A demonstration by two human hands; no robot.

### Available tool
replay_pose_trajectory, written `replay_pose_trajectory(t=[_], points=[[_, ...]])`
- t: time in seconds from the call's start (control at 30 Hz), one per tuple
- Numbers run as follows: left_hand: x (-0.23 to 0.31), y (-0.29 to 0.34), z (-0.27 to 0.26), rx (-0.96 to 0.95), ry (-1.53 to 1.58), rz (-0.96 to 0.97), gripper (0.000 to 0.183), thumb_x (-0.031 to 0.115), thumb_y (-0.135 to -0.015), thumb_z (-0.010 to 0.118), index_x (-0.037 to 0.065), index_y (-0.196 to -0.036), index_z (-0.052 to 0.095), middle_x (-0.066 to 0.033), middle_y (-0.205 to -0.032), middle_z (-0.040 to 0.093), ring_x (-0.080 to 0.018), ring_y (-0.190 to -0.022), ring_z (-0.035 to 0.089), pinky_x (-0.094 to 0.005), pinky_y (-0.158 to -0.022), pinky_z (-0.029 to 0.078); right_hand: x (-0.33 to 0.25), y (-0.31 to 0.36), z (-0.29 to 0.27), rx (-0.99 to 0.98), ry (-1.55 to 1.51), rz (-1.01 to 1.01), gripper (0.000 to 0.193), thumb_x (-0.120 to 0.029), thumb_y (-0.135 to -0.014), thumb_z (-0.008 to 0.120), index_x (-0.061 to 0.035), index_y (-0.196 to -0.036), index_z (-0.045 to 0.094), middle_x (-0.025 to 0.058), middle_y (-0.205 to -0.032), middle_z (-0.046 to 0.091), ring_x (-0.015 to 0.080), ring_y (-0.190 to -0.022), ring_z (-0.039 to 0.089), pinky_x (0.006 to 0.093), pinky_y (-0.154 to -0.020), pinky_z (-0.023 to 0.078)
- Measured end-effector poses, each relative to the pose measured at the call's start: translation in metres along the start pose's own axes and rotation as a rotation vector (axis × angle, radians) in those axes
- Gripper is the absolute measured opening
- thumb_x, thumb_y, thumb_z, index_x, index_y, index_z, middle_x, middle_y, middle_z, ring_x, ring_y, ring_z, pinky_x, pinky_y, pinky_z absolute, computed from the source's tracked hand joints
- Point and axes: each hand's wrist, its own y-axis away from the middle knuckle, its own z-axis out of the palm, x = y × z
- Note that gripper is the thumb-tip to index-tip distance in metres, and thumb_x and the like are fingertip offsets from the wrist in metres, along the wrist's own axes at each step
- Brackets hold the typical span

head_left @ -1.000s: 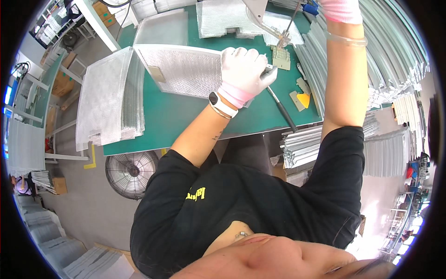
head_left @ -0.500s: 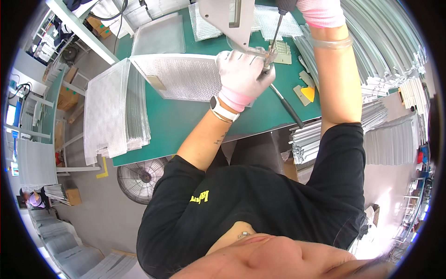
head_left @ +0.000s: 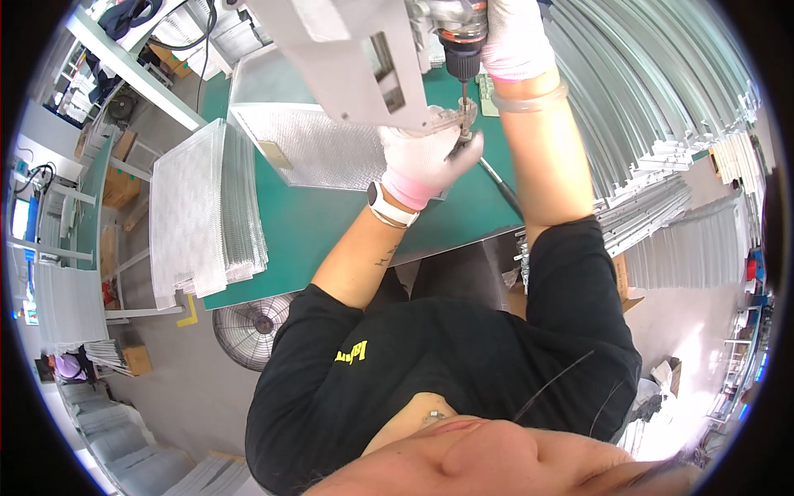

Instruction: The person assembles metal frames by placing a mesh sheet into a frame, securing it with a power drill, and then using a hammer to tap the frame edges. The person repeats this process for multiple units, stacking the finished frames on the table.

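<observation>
My right hand (head_left: 517, 41), in a white and pink glove, is closed on a power drill (head_left: 463, 37) near the top of the view. The drill's thin bit points down into a small clear piece (head_left: 467, 109) just above my left fingertips. My gloved left hand (head_left: 426, 161) is closed at the right end of a framed mesh panel (head_left: 331, 153), which stands tilted over the green table. What lies under the bit is partly hidden by my fingers. A large grey housing with slots (head_left: 351, 66) looms left of the drill; whether the two are joined I cannot tell.
Stacked mesh panels (head_left: 198, 207) hang over the left edge of the green table (head_left: 322, 248). Long metal profiles (head_left: 637, 91) lie along the right. A black-handled tool (head_left: 502, 186) rests near my right forearm. A floor fan (head_left: 256, 326) stands below the table's front edge.
The drill and my right hand have moved left and down in the view. The grey housing has shifted left and appears larger. My left hand has stayed nearly in place at the panel.
</observation>
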Motion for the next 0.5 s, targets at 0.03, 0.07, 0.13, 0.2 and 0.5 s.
replay_pose_trajectory(t=[0.03, 0.07, 0.13, 0.2, 0.5], points=[[0.002, -0.001, -0.002, 0.024, 0.027, 0.025, 0.016, 0.02, -0.073, 0.077, 0.012, -0.086, 0.07, -0.0015, -0.066, 0.059, -0.0244, -0.059, 0.057, -0.0397, -0.06, 0.043, 0.0, 0.0, 0.001, -0.008, -0.044, 0.003, 0.058, -0.023, -0.097, 0.06, -0.0004, -0.147, 0.04, 0.0009, -0.075, 0.05, 0.0076, -0.056, 0.043, 0.0201, -0.049, 0.033], [0.002, -0.001, -0.002, 0.022, 0.026, 0.038, 0.016, 0.02, -0.073, 0.077, 0.012, -0.084, 0.07, -0.0023, -0.067, 0.059, -0.0247, -0.06, 0.057, -0.0396, -0.06, 0.043, 0.001, 0.0, 0.002, -0.016, -0.089, 0.007, 0.057, -0.023, -0.097, 0.061, -0.0003, -0.146, 0.041, 0.0007, -0.074, 0.049, 0.0072, -0.055, 0.042, 0.02, -0.049, 0.033], [0.002, 0.0, -0.001, 0.02, 0.017, 0.06, 0.014, 0.019, -0.073, 0.078, 0.011, -0.082, 0.07, -0.0038, -0.067, 0.059, -0.0251, -0.06, 0.056, -0.0394, -0.06, 0.043, 0.004, 0.002, 0.0, -0.008, -0.126, 0.028, 0.055, -0.024, -0.096, 0.061, 0.0003, -0.142, 0.043, 0.0004, -0.072, 0.047, 0.0059, -0.052, 0.038, 0.0191, -0.046, 0.031], [-0.002, 0.001, 0.0, 0.041, 0.025, 0.077, 0.014, 0.018, -0.074, 0.078, 0.011, -0.081, 0.069, -0.0035, -0.068, 0.059, -0.0254, -0.06, 0.056, -0.0391, -0.06, 0.043, 0.008, 0.003, 0.003, 0.008, -0.202, 0.029, 0.056, -0.025, -0.095, 0.063, 0.0007, -0.141, 0.043, 0.0003, -0.071, 0.046, 0.0057, -0.051, 0.037, 0.0185, -0.045, 0.03], [-0.003, -0.001, 0.003, 0.04, 0.01, 0.151, 0.013, 0.018, -0.076, 0.078, 0.011, -0.083, 0.07, -0.003, -0.068, 0.06, -0.0251, -0.06, 0.057, -0.0392, -0.06, 0.041, 0.01, 0.002, 0.002, -0.096, -0.203, 0.014, 0.063, -0.026, -0.09, 0.069, 0.0012, -0.14, 0.043, -0.0004, -0.068, 0.044, 0.0051, -0.052, 0.036, 0.0182, -0.045, 0.029]])
